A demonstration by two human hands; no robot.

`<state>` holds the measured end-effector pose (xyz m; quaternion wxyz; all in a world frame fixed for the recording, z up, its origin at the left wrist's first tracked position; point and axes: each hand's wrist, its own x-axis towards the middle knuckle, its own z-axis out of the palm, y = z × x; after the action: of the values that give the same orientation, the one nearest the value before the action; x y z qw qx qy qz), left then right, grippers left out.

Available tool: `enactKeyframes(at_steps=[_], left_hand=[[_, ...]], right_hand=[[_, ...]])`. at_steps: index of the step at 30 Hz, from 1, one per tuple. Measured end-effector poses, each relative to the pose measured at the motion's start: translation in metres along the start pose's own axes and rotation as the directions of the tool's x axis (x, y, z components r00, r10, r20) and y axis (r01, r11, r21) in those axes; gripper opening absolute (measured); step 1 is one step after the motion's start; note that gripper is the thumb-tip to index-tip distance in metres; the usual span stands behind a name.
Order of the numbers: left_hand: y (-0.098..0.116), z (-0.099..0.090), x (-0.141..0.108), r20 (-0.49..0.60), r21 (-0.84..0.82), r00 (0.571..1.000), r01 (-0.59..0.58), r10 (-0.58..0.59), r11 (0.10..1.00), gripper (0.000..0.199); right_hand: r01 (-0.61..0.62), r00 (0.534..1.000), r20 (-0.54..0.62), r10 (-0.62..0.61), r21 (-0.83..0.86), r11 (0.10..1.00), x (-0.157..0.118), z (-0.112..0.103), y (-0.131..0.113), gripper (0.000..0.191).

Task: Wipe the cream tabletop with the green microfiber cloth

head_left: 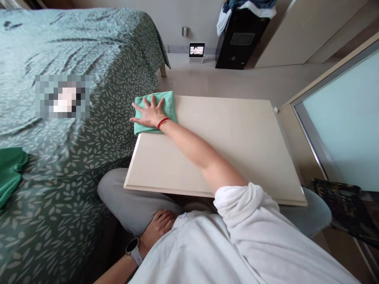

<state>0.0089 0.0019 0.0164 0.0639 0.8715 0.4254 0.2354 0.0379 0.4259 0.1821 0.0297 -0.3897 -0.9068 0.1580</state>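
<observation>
My right hand (151, 114) lies flat with its fingers spread on a folded mint-green cloth (168, 103). The cloth covers the far left corner of a cream tabletop (233, 134) and reaches slightly past its left edge. A red string bracelet (163, 123) circles my right wrist, and that forearm stretches diagonally over the tabletop. Below the near edge, my left hand (158, 228) rests on my lap, its fingers lying loosely together on the grey trousers (133, 201) with nothing visible in them. A watch (134, 250) is on the left wrist.
Left of the tabletop stands a bed with a green leaf-patterned cover (97, 157), and a green cloth (10, 169) lies on it. A small display (197, 51) and a black cabinet (239, 39) stand by the wall. At right are a frosted panel (343, 106) and a grey seat (308, 213).
</observation>
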Motion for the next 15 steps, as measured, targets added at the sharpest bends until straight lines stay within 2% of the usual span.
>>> enactKeyframes(at_steps=[3,5,7,9,11,13,15], left_hand=[[-0.001,0.0,-0.002,0.017,0.004,1.0,-0.008,0.008,1.0,0.047],[-0.001,0.001,-0.003,0.024,0.005,1.0,-0.011,0.01,1.0,0.047],[-0.001,0.002,-0.004,0.019,0.002,1.0,-0.006,0.006,1.0,0.047],[-0.001,0.004,-0.005,0.0,-0.006,1.0,0.007,-0.007,1.0,0.046],[-0.001,0.004,-0.005,-0.013,-0.014,1.0,0.014,-0.014,1.0,0.044],[-0.001,0.005,-0.005,-0.011,-0.016,1.0,0.011,-0.011,1.0,0.043],[-0.002,0.005,-0.004,-0.002,-0.014,1.0,0.0,0.0,1.0,0.044]], right_hand=[[0.16,0.983,0.096,-0.159,-0.004,0.987,-0.022,0.005,-0.012,0.08],[0.208,0.971,0.119,-0.207,0.0,0.978,-0.04,0.003,-0.003,0.083],[0.184,0.978,0.103,-0.183,0.001,0.983,-0.058,-0.005,0.02,0.088],[0.085,0.993,0.077,-0.084,-0.008,0.996,-0.074,-0.016,0.055,0.09],[-0.077,0.996,0.045,0.077,-0.018,0.997,-0.092,-0.029,0.099,0.089],[-0.259,0.966,0.001,0.259,-0.02,0.966,-0.116,-0.043,0.147,0.086],[-0.428,0.903,-0.051,0.427,-0.016,0.904,-0.148,-0.055,0.191,0.084]])
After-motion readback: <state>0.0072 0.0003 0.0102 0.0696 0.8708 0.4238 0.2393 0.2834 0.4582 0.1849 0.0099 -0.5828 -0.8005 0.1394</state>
